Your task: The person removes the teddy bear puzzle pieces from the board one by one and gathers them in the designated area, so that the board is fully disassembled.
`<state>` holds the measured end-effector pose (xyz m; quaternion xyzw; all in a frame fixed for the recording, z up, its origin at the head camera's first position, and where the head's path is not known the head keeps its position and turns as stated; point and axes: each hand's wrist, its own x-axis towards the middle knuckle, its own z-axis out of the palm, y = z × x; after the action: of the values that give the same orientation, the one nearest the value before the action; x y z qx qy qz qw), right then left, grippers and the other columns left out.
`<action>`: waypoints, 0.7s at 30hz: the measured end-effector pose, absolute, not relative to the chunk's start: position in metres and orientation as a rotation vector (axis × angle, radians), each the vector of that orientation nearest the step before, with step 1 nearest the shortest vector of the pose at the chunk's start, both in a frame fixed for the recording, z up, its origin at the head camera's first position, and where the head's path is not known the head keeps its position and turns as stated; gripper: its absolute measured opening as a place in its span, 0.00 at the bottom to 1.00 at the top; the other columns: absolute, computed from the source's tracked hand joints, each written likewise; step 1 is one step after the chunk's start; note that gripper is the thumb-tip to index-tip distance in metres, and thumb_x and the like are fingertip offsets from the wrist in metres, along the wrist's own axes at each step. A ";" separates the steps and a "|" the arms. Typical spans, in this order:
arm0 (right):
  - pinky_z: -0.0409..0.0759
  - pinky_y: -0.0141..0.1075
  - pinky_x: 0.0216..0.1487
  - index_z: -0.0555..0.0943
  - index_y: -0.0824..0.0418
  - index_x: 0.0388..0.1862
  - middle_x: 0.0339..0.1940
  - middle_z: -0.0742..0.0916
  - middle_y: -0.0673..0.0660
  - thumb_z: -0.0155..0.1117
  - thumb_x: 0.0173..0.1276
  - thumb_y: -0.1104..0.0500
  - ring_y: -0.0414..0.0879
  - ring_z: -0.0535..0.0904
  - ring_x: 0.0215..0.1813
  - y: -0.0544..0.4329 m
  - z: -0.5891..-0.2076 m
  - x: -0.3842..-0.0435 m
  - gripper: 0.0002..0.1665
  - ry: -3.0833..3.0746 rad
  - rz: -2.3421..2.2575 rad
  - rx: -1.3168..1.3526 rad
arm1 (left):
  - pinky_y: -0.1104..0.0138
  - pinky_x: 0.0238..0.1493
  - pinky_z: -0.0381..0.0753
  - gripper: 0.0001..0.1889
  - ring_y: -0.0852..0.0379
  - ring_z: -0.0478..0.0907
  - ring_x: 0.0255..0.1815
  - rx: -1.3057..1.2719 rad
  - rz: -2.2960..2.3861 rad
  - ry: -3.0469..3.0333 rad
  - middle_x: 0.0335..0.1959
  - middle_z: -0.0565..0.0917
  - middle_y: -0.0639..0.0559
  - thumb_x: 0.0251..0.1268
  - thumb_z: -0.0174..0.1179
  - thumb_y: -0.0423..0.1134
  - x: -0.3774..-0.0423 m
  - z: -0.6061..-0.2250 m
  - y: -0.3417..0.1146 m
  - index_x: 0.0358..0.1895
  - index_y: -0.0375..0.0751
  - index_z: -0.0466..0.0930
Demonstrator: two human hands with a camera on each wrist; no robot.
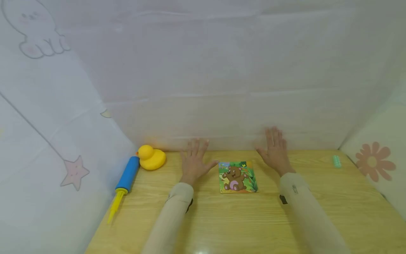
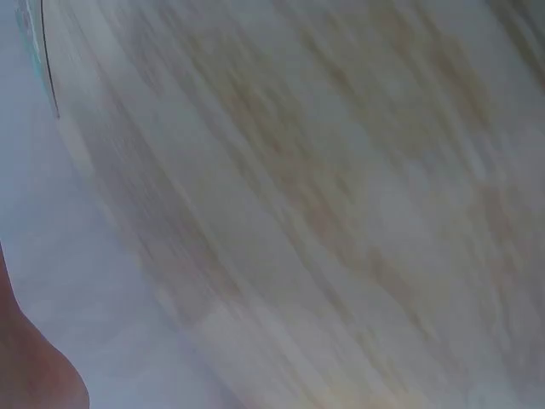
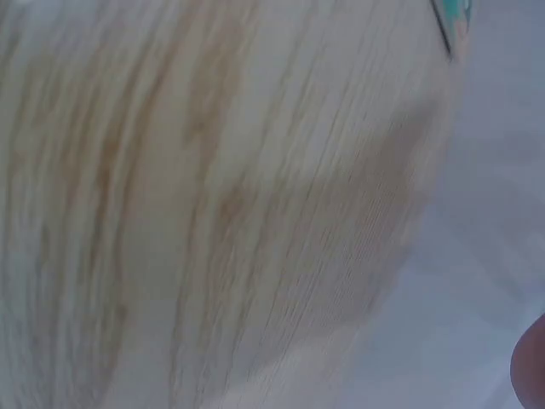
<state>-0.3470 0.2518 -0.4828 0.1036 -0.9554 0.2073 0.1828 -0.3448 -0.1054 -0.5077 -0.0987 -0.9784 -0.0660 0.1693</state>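
Fingers spread, my left hand [image 1: 194, 163] is near the back of the wooden table, left of a square bear picture board [image 1: 238, 177]. Its thumb points at the board's upper left corner; whether they touch I cannot tell. On the board's other side is my right hand [image 1: 275, 151], fingers straight and a little blurred, pointing at the back wall. Neither hand holds anything. The left wrist view shows a bit of hand [image 2: 38, 366] at the lower left and a sliver of the board at the top. A fingertip [image 3: 532, 366] edges into the right wrist view.
A yellow rubber duck [image 1: 152, 157] sits at the back left corner, beside a blue and yellow hand pump [image 1: 128, 174]. Toward the right end lies a small green and white item [image 1: 337, 161]. Pale printed sheets [image 1: 196, 70] hang behind and at both sides of the table [image 1: 228, 222].
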 end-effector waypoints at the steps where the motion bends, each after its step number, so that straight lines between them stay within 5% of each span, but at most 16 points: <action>1: 0.39 0.73 0.76 0.30 0.50 0.85 0.85 0.33 0.61 0.51 0.77 0.35 0.67 0.27 0.84 0.251 -0.483 -0.347 0.55 -2.684 0.604 0.301 | 0.31 0.76 0.30 0.51 0.38 0.35 0.86 -0.294 -0.204 -2.777 0.86 0.39 0.52 0.57 0.46 0.84 -0.344 -0.507 -0.103 0.82 0.73 0.41; 9: 0.43 0.78 0.72 0.34 0.54 0.85 0.85 0.39 0.65 0.52 0.78 0.37 0.71 0.34 0.83 0.245 -0.485 -0.338 0.54 -2.609 0.840 0.337 | 0.32 0.76 0.24 0.53 0.37 0.34 0.86 -0.356 -0.228 -2.810 0.86 0.40 0.51 0.54 0.43 0.86 -0.333 -0.502 -0.086 0.82 0.71 0.43; 21: 0.49 0.64 0.80 0.48 0.62 0.84 0.84 0.55 0.67 0.54 0.80 0.49 0.67 0.48 0.84 0.235 -0.492 -0.335 0.44 -2.708 1.083 0.467 | 0.32 0.77 0.29 0.53 0.37 0.38 0.85 -0.459 -0.248 -2.898 0.86 0.45 0.51 0.54 0.49 0.84 -0.325 -0.505 -0.065 0.82 0.70 0.44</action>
<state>-0.3346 0.2348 -0.4922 0.1575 -0.9127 0.3651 0.0939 -0.3252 -0.0651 -0.5046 -0.1551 -0.9794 -0.0838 0.0982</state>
